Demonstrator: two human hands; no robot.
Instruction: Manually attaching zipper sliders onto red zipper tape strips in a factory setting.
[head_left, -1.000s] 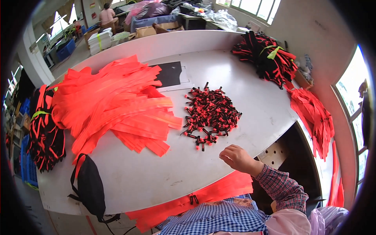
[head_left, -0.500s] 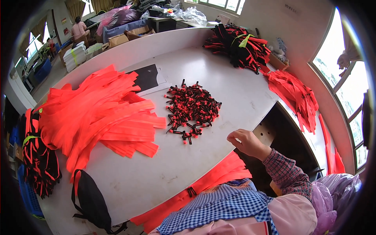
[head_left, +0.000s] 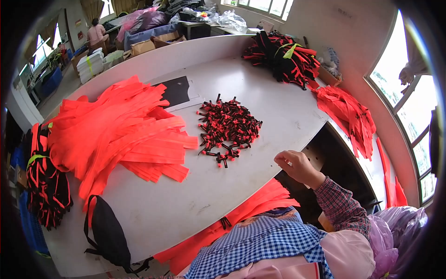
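Note:
My right hand (head_left: 297, 168) hovers over the near right edge of the white table, its fingers curled together in a pinch. What it holds, if anything, is too small to make out. My left hand is out of view. Left of and beyond the right hand lies a heap of small black pieces with red ends (head_left: 230, 128). A few of them lie loose at its near side. Long red zipper-like strips (head_left: 125, 125) spread over the table's left part. More red strips (head_left: 260, 202) lie across my lap, with a small black piece (head_left: 226, 223) on them.
A black pouch (head_left: 109, 232) with a strap lies at the near left edge. Tied black-and-red bundles sit at the left (head_left: 46, 186) and far right (head_left: 283, 56). A dark opening (head_left: 339, 162) shows beside the right forearm. A person (head_left: 96, 35) sits far back.
My right hand has moved slightly right and down in the picture, its fingers still curled. The whole view has shifted a little; the heap and strips look the same.

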